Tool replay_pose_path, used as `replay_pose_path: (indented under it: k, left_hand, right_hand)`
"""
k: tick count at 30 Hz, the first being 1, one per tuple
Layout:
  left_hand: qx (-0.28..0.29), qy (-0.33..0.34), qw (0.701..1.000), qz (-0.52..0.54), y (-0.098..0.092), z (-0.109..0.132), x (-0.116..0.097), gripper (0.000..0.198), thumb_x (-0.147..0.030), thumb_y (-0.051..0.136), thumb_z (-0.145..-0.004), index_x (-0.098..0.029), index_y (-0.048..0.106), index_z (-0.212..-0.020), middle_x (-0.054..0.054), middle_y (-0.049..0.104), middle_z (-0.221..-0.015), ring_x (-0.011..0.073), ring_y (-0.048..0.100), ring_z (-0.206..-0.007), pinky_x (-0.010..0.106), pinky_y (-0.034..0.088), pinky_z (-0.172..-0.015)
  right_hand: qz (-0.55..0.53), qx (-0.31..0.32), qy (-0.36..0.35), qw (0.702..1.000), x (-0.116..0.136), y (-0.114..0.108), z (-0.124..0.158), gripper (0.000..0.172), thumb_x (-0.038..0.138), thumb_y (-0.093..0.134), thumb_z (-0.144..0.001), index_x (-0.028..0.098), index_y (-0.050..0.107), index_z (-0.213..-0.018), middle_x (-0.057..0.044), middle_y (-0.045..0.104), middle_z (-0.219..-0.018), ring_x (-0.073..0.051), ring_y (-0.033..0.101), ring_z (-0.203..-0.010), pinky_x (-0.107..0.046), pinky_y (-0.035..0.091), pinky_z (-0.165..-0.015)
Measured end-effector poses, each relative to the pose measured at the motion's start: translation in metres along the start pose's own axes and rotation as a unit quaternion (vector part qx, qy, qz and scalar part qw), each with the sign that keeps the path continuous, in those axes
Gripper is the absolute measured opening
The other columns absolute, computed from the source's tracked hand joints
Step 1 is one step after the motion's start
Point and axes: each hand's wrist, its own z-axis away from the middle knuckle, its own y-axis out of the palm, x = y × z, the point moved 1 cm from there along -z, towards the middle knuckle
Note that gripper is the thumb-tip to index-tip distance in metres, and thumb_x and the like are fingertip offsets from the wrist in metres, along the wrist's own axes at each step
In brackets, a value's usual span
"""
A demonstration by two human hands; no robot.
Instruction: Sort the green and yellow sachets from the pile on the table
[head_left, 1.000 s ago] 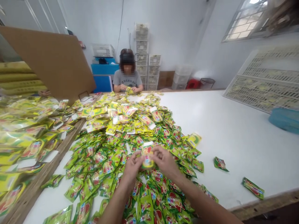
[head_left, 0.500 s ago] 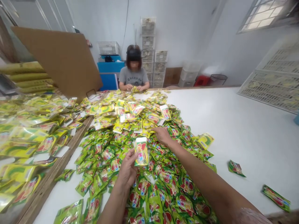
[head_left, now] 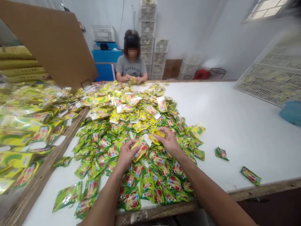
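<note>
My left hand (head_left: 128,153) is closed on a small yellow-green printed carton (head_left: 141,150), tilted up to the right with its white flap raised. Close beside that flap, my right hand (head_left: 168,141) pinches a yellow sachet (head_left: 157,137). Whether the sachet touches the carton's mouth I cannot tell. Beneath both hands spreads a heap of green sachets (head_left: 138,171) with a watermelon picture. Yellow sachets and more cartons (head_left: 127,108) lie piled just beyond them.
A wooden strip (head_left: 58,160) divides the white table (head_left: 195,100) from a pile of cartons (head_left: 21,125) at left. Across the table sits a person (head_left: 131,66) handling yellow packets. A cardboard sheet (head_left: 51,40) leans at left; a white crate (head_left: 265,78) stands at right.
My right hand has come back from the yellow pile with a yellow sachet to the carton. The left hand has tilted the carton rightward. The camera view has shifted.
</note>
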Motion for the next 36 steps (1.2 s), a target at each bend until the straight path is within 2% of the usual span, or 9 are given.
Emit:
replay_pose_path:
  k: [8, 13, 17, 21, 25, 28, 31, 33, 36]
  left_hand:
    - [0.072, -0.066, 0.994, 0.045, 0.007, 0.007, 0.000, 0.033, -0.036, 0.078, -0.057, -0.013, 0.066, -0.077, 0.005, 0.070, -0.073, 0.0168, 0.063, -0.061, 0.026, 0.049, -0.062]
    - [0.094, -0.100, 0.989, 0.060, 0.004, 0.008, 0.003, 0.031, -0.034, 0.079, -0.057, -0.014, 0.065, -0.076, 0.004, 0.070, -0.068, 0.0144, 0.062, -0.055, 0.023, 0.046, -0.056]
    - [0.086, -0.127, 0.986, 0.066, -0.001, 0.004, 0.008, 0.033, -0.033, 0.080, -0.054, -0.014, 0.067, -0.077, 0.006, 0.071, -0.070, 0.0163, 0.063, -0.057, 0.024, 0.047, -0.056]
    - [0.101, -0.141, 0.980, 0.098, 0.001, 0.004, 0.008, 0.033, -0.029, 0.080, -0.054, -0.014, 0.068, -0.080, 0.005, 0.072, -0.070, 0.0161, 0.064, -0.058, 0.024, 0.048, -0.057]
    - [0.069, -0.150, 0.973, 0.161, 0.003, 0.003, 0.005, 0.035, -0.029, 0.081, -0.053, -0.014, 0.066, -0.081, 0.004, 0.071, -0.069, 0.0148, 0.063, -0.053, 0.024, 0.048, -0.055]
    - [0.028, -0.142, 0.972, 0.184, 0.002, 0.001, 0.004, 0.040, -0.028, 0.082, -0.051, -0.013, 0.064, -0.083, 0.004, 0.071, -0.069, 0.0143, 0.063, -0.053, 0.024, 0.049, -0.056]
    - [0.004, -0.130, 0.974, 0.187, 0.000, 0.000, 0.003, 0.042, -0.028, 0.082, -0.052, -0.013, 0.062, -0.086, 0.004, 0.071, -0.070, 0.0143, 0.064, -0.054, 0.025, 0.049, -0.057]
    - [-0.012, -0.122, 0.975, 0.183, -0.002, -0.001, 0.004, 0.042, -0.028, 0.082, -0.051, -0.013, 0.062, -0.085, 0.003, 0.071, -0.068, 0.0144, 0.064, -0.054, 0.024, 0.049, -0.057]
    - [-0.035, -0.110, 0.979, 0.166, -0.004, -0.002, 0.005, 0.043, -0.030, 0.083, -0.048, -0.013, 0.063, -0.082, 0.002, 0.069, -0.062, 0.0146, 0.063, -0.053, 0.024, 0.048, -0.054]
  right_hand:
    - [0.126, 0.148, 0.002, 0.981, 0.008, -0.003, 0.004, 0.017, 0.033, 0.063, -0.071, 0.018, 0.067, -0.077, -0.002, 0.063, -0.076, -0.015, 0.055, -0.068, -0.026, 0.041, -0.062]
    - [0.108, 0.089, 0.036, 0.989, 0.000, 0.003, 0.009, 0.024, 0.037, 0.069, -0.066, 0.018, 0.062, -0.080, 0.006, 0.046, -0.054, -0.010, 0.041, -0.050, -0.021, 0.031, -0.048]
    - [0.139, 0.115, 0.018, 0.983, 0.000, 0.008, 0.012, 0.022, 0.039, 0.066, -0.071, 0.019, 0.064, -0.080, 0.007, 0.041, -0.051, -0.010, 0.036, -0.047, -0.022, 0.029, -0.047]
    - [0.177, 0.127, -0.082, 0.973, 0.008, 0.011, 0.009, 0.017, 0.035, 0.063, -0.076, 0.020, 0.069, -0.080, -0.002, 0.059, -0.074, -0.014, 0.049, -0.064, -0.026, 0.039, -0.061]
    - [0.155, 0.136, -0.033, 0.978, 0.008, 0.008, -0.015, 0.029, 0.035, 0.052, -0.084, 0.021, 0.063, -0.107, -0.005, 0.065, -0.096, -0.017, 0.058, -0.082, -0.030, 0.045, -0.072]
    - [0.262, 0.125, -0.034, 0.956, 0.000, 0.003, -0.042, 0.039, 0.030, 0.058, -0.079, 0.021, 0.058, -0.117, -0.008, 0.063, -0.112, -0.022, 0.055, -0.101, -0.034, 0.042, -0.083]
    - [0.369, 0.118, -0.062, 0.920, -0.011, 0.002, -0.061, 0.028, 0.022, 0.066, -0.070, 0.021, 0.067, -0.099, -0.007, 0.068, -0.099, -0.025, 0.056, -0.097, -0.037, 0.037, -0.086]
    - [0.376, 0.088, -0.062, 0.920, -0.015, 0.002, -0.063, 0.013, 0.023, 0.059, -0.077, 0.020, 0.069, -0.085, -0.007, 0.068, -0.084, -0.023, 0.058, -0.088, -0.036, 0.037, -0.084]
    - [0.357, 0.018, -0.040, 0.933, -0.014, -0.003, -0.051, 0.026, 0.032, 0.043, -0.088, 0.018, 0.065, -0.092, -0.007, 0.064, -0.074, -0.021, 0.057, -0.075, -0.032, 0.040, -0.071]
